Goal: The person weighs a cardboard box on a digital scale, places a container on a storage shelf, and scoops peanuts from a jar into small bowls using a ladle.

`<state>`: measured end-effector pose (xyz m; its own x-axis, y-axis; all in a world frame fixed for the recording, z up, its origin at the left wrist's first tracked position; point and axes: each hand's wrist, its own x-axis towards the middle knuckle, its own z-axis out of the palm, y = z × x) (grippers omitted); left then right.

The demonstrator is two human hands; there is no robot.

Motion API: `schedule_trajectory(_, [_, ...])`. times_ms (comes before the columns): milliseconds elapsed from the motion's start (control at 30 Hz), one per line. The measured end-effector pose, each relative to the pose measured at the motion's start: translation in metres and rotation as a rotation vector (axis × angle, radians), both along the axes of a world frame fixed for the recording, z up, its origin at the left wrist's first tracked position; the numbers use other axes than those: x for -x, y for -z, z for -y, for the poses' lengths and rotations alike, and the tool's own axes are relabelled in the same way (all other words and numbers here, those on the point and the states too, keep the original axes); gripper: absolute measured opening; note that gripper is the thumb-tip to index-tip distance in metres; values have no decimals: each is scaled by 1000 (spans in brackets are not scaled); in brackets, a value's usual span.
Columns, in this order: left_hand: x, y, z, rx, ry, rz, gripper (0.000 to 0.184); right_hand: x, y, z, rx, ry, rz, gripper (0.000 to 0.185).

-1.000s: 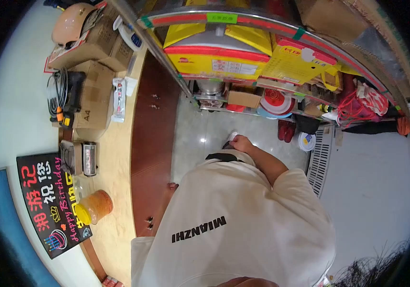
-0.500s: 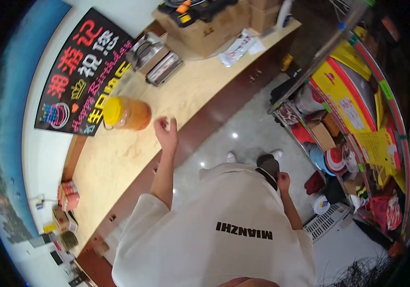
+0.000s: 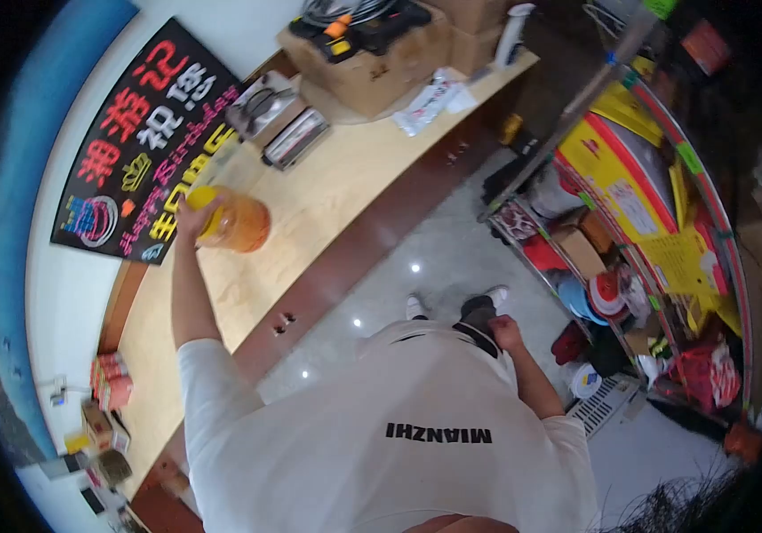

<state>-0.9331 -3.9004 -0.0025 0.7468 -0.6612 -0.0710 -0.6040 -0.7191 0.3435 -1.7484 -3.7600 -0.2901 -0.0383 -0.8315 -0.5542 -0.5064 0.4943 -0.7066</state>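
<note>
My left hand (image 3: pixel 192 218) reaches over the wooden counter (image 3: pixel 310 209) to a clear jar (image 3: pixel 246 224) of orange-red contents. Its fingers are closed around the edge of the jar's yellow lid (image 3: pixel 207 206). The jar lies tilted on its side or leans, with the lid toward the wall; which one I cannot tell. A black sign (image 3: pixel 136 147) with coloured writing stands behind the lid. My right hand (image 3: pixel 507 332) is beside my waist, near the dark trouser leg, with curled fingers. What it holds, if anything, is hidden.
Beyond the jar are a metal device (image 3: pixel 296 138), a white packet (image 3: pixel 430 105) and a cardboard box (image 3: pixel 372 75) with cables on top. Red cans (image 3: pixel 111 382) stand at the counter's near left. A metal shelf (image 3: pixel 696 169) with yellow boxes is on the right, above a grey floor (image 3: pixel 381 293).
The view has swung toward the counter. My left hand has risen from beside the cabinet, passed over the counter and closed on the lid. My right hand has stayed near my waist.
</note>
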Motion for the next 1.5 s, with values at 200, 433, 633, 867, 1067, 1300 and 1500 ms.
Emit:
schedule_trajectory(200, [0,3,6,-176,169,138,136,-3,-12,-26,7,-10,-61,32])
schedule_trajectory(433, [75,-19,5,-106,573,339,133,-4,-22,-20,-90,51,-145,36])
schedule_trajectory(633, [183,-71,17,-155,940,438,128,-23,-49,-10,4,-48,-57,39])
schedule_trajectory(867, [308,-77,23,34,1277,265,118,-45,-119,16,67,-140,256,68])
schedule_trajectory(1067, [489,-46,16,114,1552,104,109,-58,-184,64,101,20,511,89])
schedule_trajectory(1300, [677,5,29,90,1807,-241,117,20,-216,57,235,392,102,117])
schedule_trajectory(1500, [827,29,33,30,2085,-212,126,143,-183,49,88,760,409,117])
